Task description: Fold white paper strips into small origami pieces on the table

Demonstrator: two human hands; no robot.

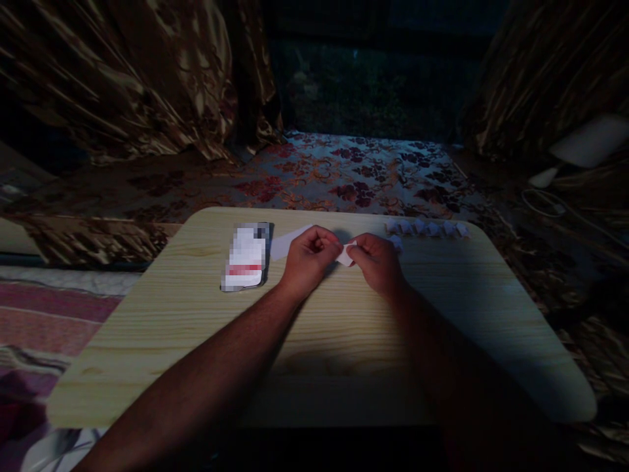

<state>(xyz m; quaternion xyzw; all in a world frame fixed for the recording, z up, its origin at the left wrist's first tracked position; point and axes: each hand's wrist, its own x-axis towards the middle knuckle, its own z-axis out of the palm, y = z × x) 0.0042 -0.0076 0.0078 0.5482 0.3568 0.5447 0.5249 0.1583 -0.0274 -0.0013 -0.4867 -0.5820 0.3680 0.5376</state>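
Note:
Between my two hands is a small piece of white paper (346, 254), held a little above the table. My left hand (314, 252) is closed, its thumb and fingertips pinching the paper's left edge. On the other side my right hand (377, 259) grips the paper between thumb and bent fingers. Part of the paper is hidden behind the fingers. A flat white paper strip (287, 244) lies just left of my left hand, partly covered by it. Small folded white paper pieces (432, 229), several of them, stand in a row at the table's far right; another (396, 244) shows behind my right hand.
A phone-like object (246, 257), its surface blurred out, lies left of the strip on the light wooden table (314, 367). Beyond the far edge is a ledge with flowered cloth (354, 177). A white lamp (590, 144) with a cable stands at the right. Curtains (167, 72) hang behind.

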